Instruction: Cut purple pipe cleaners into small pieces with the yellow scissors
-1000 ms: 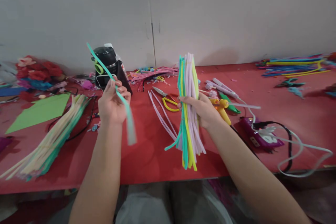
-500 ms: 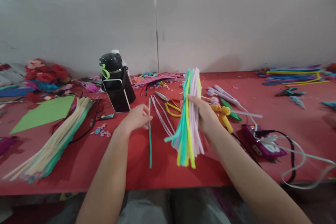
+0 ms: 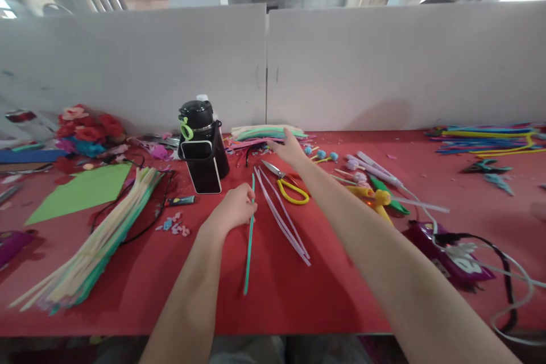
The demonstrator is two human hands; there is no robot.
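Observation:
My left hand [image 3: 242,205] is closed on a green chenille stem [image 3: 248,256], which points toward the table's front edge. Beside it lie several lilac chenille stems [image 3: 281,219]. Farther back, my right hand [image 3: 292,149] reaches out with fingers apart, at the near side of a bundle of pale and green chenille stems [image 3: 251,133]. That bundle rests sideways on a pile of pink stems near the partition. Scissors with yellow handles [image 3: 292,192] lie open below my right hand. Part of their handle is close to my right forearm.
A black bottle [image 3: 200,136] stands left of centre. A large bundle of cream and green stems [image 3: 98,244] lies at left, near green paper [image 3: 81,193]. At right are a yellow glue gun [image 3: 379,198], a purple power strip [image 3: 452,256] with cables, and pliers [image 3: 486,166].
My right hand has moved away toward the partition and released the mixed bundle, which now lies at the back. My left hand keeps the green stem. The view has tilted up slightly.

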